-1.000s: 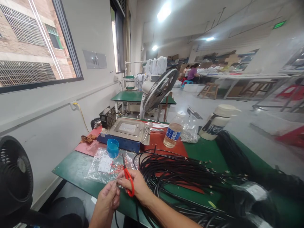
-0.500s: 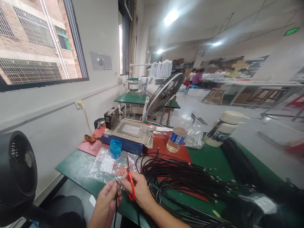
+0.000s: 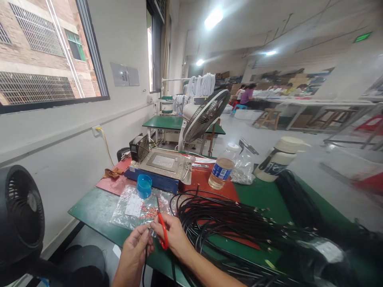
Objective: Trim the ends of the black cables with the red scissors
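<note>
My left hand [image 3: 136, 249] pinches a black cable [image 3: 145, 265] near its end, and the cable hangs down below the fingers. Close against it on the right, my right hand [image 3: 172, 235] holds red-handled scissors [image 3: 163, 233], blades pointing up and away. The right thumb and fingertips meet at the cable's end; what is between them is too small to tell. Just beyond the hands, small red pieces [image 3: 146, 211] lie on a clear plastic bag [image 3: 121, 211]. A large bundle of black cables [image 3: 221, 215] lies to the right.
Behind the bag stand a blue cup [image 3: 144, 186] and a metal-topped blue device [image 3: 158, 179]. A bottle [image 3: 221, 171], a bag of small parts [image 3: 243, 171] and a cream jug [image 3: 273, 163] are farther right. A black fan [image 3: 22, 211] stands left. People sit in the background.
The view has shifted slightly. Both hands stay together at the cable's end, with the scissors still in my right hand.
</note>
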Tool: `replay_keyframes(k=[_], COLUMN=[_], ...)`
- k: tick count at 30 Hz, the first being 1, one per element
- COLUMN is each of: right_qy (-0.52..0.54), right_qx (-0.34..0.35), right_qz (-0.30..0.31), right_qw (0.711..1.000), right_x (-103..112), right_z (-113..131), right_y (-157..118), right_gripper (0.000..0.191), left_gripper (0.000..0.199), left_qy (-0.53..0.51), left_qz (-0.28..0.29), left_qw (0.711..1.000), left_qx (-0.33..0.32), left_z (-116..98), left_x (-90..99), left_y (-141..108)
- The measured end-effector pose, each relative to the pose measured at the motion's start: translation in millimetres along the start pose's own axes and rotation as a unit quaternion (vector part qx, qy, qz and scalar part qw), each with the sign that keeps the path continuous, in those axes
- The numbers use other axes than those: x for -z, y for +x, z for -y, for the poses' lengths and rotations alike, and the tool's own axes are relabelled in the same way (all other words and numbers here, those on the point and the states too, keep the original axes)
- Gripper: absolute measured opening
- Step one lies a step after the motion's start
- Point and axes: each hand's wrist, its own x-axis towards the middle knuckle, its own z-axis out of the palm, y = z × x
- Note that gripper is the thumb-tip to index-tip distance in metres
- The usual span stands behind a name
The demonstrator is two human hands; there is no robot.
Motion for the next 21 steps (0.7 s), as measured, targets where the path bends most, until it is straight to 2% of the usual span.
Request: replay_keyframes(k=[4, 5, 7, 9, 11, 13, 16, 18, 19, 21], right_qy=[-0.045, -0.072, -0.155, -0.253, -0.339, -0.408, -0.465, -0.477, -0.471, -0.436], right_qx=[0.019, 0.052, 0.177, 0.329, 0.438, 0.489, 0.517, 0.522, 0.523, 0.502], right_qz=[0.011, 0.007, -0.011, -0.012, 0.009, 0.029, 0.045, 0.054, 0.051, 0.028], right_qw=[0.999, 0.996, 0.972, 0.910, 0.832, 0.770, 0.718, 0.705, 0.709, 0.746], right_x=[-1.5, -1.7, -1.8, -1.6, -2.0, -4.0, -9.8, -13.4, -14.3, -13.1], right_z=[0.3, 0.5, 1.3, 3.4, 7.0, 11.4, 17.1, 20.0, 21.7, 26.9], right_y=[-1.9, -3.0, -5.6, -8.6, -11.6, -14.5, -17.9, -18.3, -17.3, -11.5], right_gripper=[0.034, 0.033, 0.030, 0.026, 0.023, 0.022, 0.024, 0.027, 0.028, 0.029], left_gripper=[0.016, 0.015, 0.013, 0.011, 0.016, 0.021, 0.025, 0.024, 0.022, 0.014], left_qy=[-0.062, -0.082, -0.128, -0.181, -0.221, -0.262, -0.325, -0.335, -0.320, -0.237], left_qz=[0.014, 0.023, 0.047, 0.065, 0.065, 0.059, 0.076, 0.097, 0.094, 0.049], left_qw=[0.998, 0.996, 0.990, 0.979, 0.967, 0.952, 0.926, 0.921, 0.929, 0.963], left_qx=[0.025, 0.030, 0.047, 0.067, 0.104, 0.144, 0.179, 0.173, 0.161, 0.118], left_z=[-4.4, -5.0, -5.5, -5.3, -5.6, -7.0, -10.0, -11.5, -12.3, -14.9], left_x=[-0.8, -0.2, 2.8, 7.3, 11.8, 14.5, 14.6, 13.8, 14.0, 17.3], left_y=[-0.9, -1.1, -1.0, -0.2, 1.0, 1.5, -0.6, -3.7, -5.1, -5.8])
